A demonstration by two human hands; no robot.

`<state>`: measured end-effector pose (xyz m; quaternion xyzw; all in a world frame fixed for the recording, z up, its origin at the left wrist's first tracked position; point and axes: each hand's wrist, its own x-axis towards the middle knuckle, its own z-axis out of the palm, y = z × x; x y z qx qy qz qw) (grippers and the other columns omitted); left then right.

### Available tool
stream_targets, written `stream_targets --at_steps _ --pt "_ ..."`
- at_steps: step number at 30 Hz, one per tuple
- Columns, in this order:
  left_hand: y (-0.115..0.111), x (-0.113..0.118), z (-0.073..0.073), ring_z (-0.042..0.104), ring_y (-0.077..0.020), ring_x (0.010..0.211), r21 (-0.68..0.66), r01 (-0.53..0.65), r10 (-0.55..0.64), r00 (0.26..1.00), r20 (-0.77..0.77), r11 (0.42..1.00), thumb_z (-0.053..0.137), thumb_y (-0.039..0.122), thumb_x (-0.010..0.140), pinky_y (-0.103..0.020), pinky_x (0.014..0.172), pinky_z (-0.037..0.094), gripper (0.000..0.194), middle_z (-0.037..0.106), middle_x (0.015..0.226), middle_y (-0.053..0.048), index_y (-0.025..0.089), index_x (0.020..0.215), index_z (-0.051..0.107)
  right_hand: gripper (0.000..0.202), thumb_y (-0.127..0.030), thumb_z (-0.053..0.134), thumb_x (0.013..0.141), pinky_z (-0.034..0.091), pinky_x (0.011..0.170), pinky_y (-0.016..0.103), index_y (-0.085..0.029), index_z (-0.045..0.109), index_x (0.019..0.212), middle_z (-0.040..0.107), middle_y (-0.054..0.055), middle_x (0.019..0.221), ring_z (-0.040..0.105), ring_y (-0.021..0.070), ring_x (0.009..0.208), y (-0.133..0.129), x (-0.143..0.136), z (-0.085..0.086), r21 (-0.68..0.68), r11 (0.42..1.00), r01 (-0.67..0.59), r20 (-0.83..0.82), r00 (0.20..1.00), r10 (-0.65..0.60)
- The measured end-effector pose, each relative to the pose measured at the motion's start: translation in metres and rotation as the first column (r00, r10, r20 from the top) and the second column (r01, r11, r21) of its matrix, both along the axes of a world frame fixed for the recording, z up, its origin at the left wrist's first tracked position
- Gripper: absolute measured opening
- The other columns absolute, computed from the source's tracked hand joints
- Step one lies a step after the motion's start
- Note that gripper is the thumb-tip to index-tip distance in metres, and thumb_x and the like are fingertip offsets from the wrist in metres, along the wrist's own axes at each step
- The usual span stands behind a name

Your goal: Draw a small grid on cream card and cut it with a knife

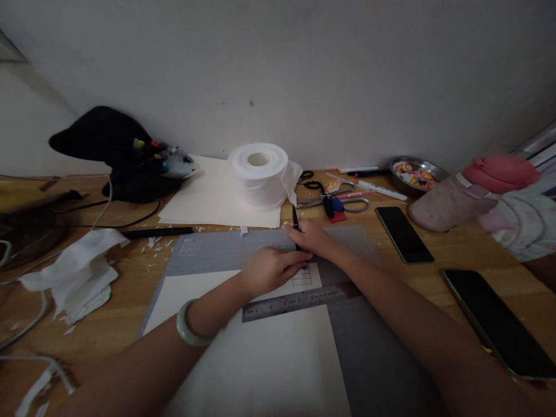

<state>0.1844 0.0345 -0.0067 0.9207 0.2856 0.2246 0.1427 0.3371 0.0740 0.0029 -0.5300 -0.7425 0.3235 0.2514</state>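
A slim black pen stands tilted between my hands, its top end pointing away from me. My right hand is closed around its shaft. The fingers of my left hand pinch together at the pen's lower end, whose tip is mostly hidden. Beneath the hands lies a cream sheet of paper with a small ruled grid drawn near its top right corner. Across the sheet, just below the grid, lies a steel ruler, touched by neither hand as far as I can see.
A grey cutting mat lies under the paper. Behind it stand a toilet paper roll on spare sheets, scissors and markers. Two phones, a pink-lidded bottle and a metal bowl are rightward; crumpled tissue lies left.
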Motion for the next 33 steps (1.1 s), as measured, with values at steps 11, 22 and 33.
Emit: stream_targets --at_steps 11,22,33 --pt "0.0003 -0.0009 -0.0017 0.063 -0.0135 0.057 -0.012 0.012 -0.011 0.999 0.041 1.0 0.043 0.03 0.091 -0.022 0.055 0.046 0.027 0.071 0.075 -0.004 0.019 0.107 0.063 0.039 -0.042 0.039 0.084 0.027 0.05 0.024 -0.016 0.048 0.057 0.045 -0.002 0.052 0.039 0.0096 0.051 -0.0005 0.0007 0.0039 -0.036 0.999 -0.017 0.087 0.996 0.02" --pt "0.0005 -0.0016 -0.002 0.064 -0.0142 0.061 -0.02 0.003 -0.003 1.0 -0.014 1.0 0.049 0.027 0.088 -0.022 0.057 0.046 0.025 0.071 0.079 -0.003 0.022 0.109 0.062 0.041 -0.044 0.04 0.084 0.023 0.048 0.024 -0.016 0.046 0.054 0.04 -0.002 0.049 0.036 0.0092 0.048 0.0 -0.0033 0.006 -0.059 0.998 0.001 0.194 0.981 0.01" --pt "0.0005 -0.0017 -0.0016 0.064 -0.0141 0.059 -0.026 0.001 -0.001 1.0 -0.001 1.0 0.046 0.029 0.089 -0.022 0.057 0.046 0.026 0.071 0.076 -0.004 0.021 0.108 0.062 0.038 -0.04 0.042 0.084 0.027 0.049 0.023 -0.015 0.05 0.056 0.047 -0.001 0.052 0.038 0.0093 0.05 0.0023 -0.0013 0.0022 -0.022 1.0 0.005 0.14 0.99 -0.001"
